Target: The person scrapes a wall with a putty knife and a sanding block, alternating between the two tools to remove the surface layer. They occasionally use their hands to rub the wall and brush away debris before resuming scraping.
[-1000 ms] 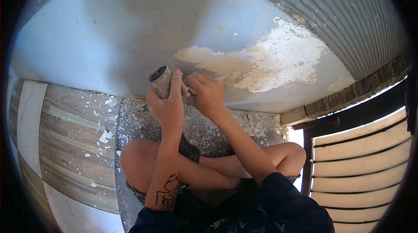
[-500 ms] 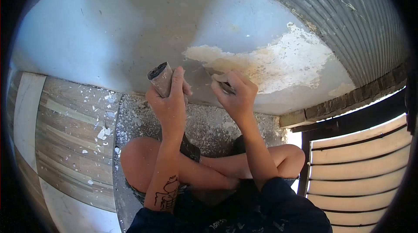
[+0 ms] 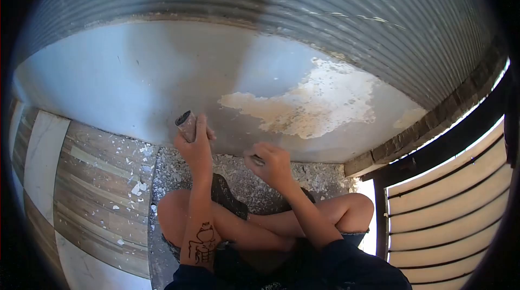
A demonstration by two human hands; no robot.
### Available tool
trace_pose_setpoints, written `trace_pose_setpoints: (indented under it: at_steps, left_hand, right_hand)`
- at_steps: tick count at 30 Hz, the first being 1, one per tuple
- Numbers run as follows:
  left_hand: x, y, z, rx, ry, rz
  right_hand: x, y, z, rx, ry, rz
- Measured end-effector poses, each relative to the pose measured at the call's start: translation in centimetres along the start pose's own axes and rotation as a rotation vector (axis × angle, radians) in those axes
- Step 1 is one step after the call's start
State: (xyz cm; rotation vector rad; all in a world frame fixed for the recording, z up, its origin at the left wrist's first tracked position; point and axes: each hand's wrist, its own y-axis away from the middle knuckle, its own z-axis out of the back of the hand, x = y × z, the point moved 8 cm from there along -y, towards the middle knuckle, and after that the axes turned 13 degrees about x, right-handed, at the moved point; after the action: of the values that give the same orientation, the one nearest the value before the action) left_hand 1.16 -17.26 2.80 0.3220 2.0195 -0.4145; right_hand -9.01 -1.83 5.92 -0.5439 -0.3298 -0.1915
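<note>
My left hand (image 3: 196, 141) is closed around a dusty roll (image 3: 186, 122), grey-brown outside and dark at its open end. It is held upright and tilted, close in front of the low wall (image 3: 179, 62). My right hand (image 3: 272, 164) is closed on a small flat tool (image 3: 258, 160), mostly hidden by the fingers; its kind I cannot make out. That hand is apart from the wall, below a rough bare patch (image 3: 325, 97) where the blue-grey paint is gone, leaving white and tan plaster.
Paint flakes (image 3: 140, 188) litter the wood-look tiles (image 3: 97, 165) and the grey floor strip (image 3: 230, 166) along the wall. Corrugated metal (image 3: 325, 2) rises above the wall. A slatted gate (image 3: 444, 225) stands to the right. My crossed legs (image 3: 260, 225) are below my hands.
My right hand has come away from the bare patch, down and to the left, with the flat tool. My left hand still grips the roll. The view has tilted upward, showing more corrugated metal.
</note>
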Motion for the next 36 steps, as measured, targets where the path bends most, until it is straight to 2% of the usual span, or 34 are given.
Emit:
trace_pose_setpoints:
  at_steps: [1, 2, 3, 4, 6, 7, 8, 9, 10, 11, 12, 13, 14, 16, 17, 19, 23, 25, 26, 28, 32, 34, 35, 36]
  left_hand:
    - [0.0, 0.2, 0.1, 0.018, -0.005, -0.004]
    - [0.5, 0.4, 0.0, 0.029, -0.108, 0.089]
    - [1.1, 0.2, -0.4, 0.046, -0.209, 0.17]
    - [2.6, -0.1, -0.7, 0.088, -0.215, 0.153]
    - [4.8, -0.2, -0.6, 0.083, -0.299, -0.061]
    - [4.6, 0.5, -1.4, 0.126, -0.302, -0.072]
    - [3.9, 1.2, -2.4, 0.175, -0.469, -0.134]
    - [3.3, 1.9, -3.6, 0.217, -0.636, -0.201]
    - [3.1, 2.6, -4.4, 0.246, -0.64, -0.212]
    - [3.8, 3.4, -5.9, 0.377, -0.624, -0.152]
    - [4.5, 4.4, -7.1, 0.502, -0.609, -0.09]
    - [6.3, 5.2, -7.5, 0.546, -0.651, -0.043]
    - [8.2, 5.9, -7.7, 0.584, -0.695, 0.002]
    - [9.8, 8.2, -9.4, 0.748, -0.794, 0.115]
    - [9.4, 8.7, -10.1, 0.751, -0.802, 0.097]
    - [10.9, 10.5, -10.5, 0.846, -0.664, 0.494]
    - [11.9, 10.4, -10.1, 0.825, -0.592, 0.467]
    - [12.1, 9.5, -9.0, 0.704, -0.382, 0.486]
    - [12.3, 9.1, -8.7, 0.702, -0.394, 0.493]
    - [12.0, 8.3, -8.4, 0.69, -0.322, 0.456]
    - [12.4, 8.7, -8.1, 0.648, -0.378, 0.529]
    - [11.3, 8.5, -8.3, 0.544, -0.473, 0.393]
    - [11.6, 8.1, -7.8, 0.516, -0.491, 0.391]
    - [13.0, 7.9, -7.2, 0.499, -0.339, 0.459]
  right_hand:
    - [-0.5, 1.0, -0.7, 0.071, -0.052, -0.021]
    - [-0.9, 2.2, -0.4, 0.043, -0.049, -0.034]
    - [-1.7, 3.0, -1.2, 0.161, -0.079, -0.054]
    - [-2.7, 3.8, -1.9, 0.277, -0.112, -0.08]
    - [-5.2, 5.5, -1.8, 0.265, -0.052, -0.123]
    - [-5.8, 6.2, -1.4, 0.3, -0.009, -0.151]
    - [-6.5, 6.7, -0.3, 0.266, -0.006, -0.172]
    - [-7.5, 7.0, 0.5, 0.326, -0.073, -0.234]
    - [-8.2, 7.3, 1.1, 0.39, -0.146, -0.294]
    - [-8.4, 7.5, 2.4, 0.369, -0.152, -0.309]
    - [-8.8, 7.6, 3.6, 0.331, -0.292, -0.353]
    - [-9.2, 7.7, 4.3, 0.292, -0.433, -0.387]
    - [-9.8, 8.2, 4.3, 0.275, -0.441, -0.383]
    - [-12.2, 9.4, 4.1, 0.097, -0.623, -0.393]
    - [-12.7, 10.1, 3.5, 0.081, -0.624, -0.381]
    - [-15.0, 13.3, 0.9, -0.079, -1.045, -0.682]
    - [-15.5, 14.3, -1.2, -0.101, -1.097, -0.79]
    - [-14.8, 13.2, -1.5, -0.02, -1.115, -0.652]
    - [-14.6, 13.3, -1.8, -0.021, -1.129, -0.657]
    - [-13.4, 13.8, -3.6, 0.184, -1.203, -0.754]
    - [-12.5, 13.5, -5.4, 0.185, -1.152, -0.649]
    - [-13.3, 13.8, -6.4, 0.147, -1.124, -0.656]
    - [-13.4, 13.9, -6.9, 0.169, -1.147, -0.643]
    - [-14.0, 14.4, -7.1, 0.139, -1.148, -0.704]
